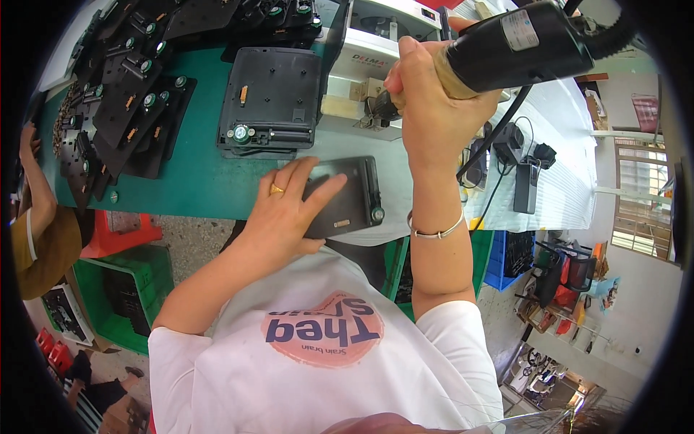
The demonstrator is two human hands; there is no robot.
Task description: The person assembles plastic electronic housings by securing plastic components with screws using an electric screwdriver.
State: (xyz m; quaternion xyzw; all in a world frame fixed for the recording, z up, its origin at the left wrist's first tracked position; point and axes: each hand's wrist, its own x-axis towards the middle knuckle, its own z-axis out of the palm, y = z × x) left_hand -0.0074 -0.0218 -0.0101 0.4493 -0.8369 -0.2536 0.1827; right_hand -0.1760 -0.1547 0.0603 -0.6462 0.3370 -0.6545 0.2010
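Note:
My left hand [285, 199] lies spread over the left part of a black flat panel [340, 199]. Its index finger stretches across the panel's surface, and its thumb rests by the near edge. That panel has a rod-like part and a small round green-and-silver piece along its right side. Raised at the upper right, my right hand [441, 101] is wrapped round a black corded power tool [517, 47], which looks like an electric screwdriver. The tool's narrow dark end [383, 108] points left, in front of a white machine [372, 50].
A stack of similar black panels [271, 90] stands left of the machine on the green mat [195, 177]. More panels [119, 108] pile up farther left. Black adapters with cables [528, 184] lie at the right. A green crate [155, 271] stands below; another person's arm [43, 181] shows at far left.

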